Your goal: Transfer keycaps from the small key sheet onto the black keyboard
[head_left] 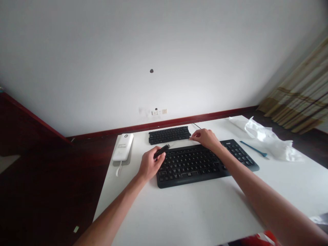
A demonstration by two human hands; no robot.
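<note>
A large black keyboard lies on the white table, with many key positions showing bare, small light squares. Behind it, black keycaps sit in tight rows like a smaller keyboard. My left hand is closed around the black handle of a keycap puller, its thin wire end pointing right over the table. My right hand reaches across the keyboard. Its thumb and fingers pinch at the right end of the keycap rows, seemingly on a small dark keycap, mostly hidden by the fingertips.
A white power bank with a short cable lies at the table's left edge. On the right are a blue brush-like tool and a crumpled white plastic bag. The wall with sockets stands behind the table.
</note>
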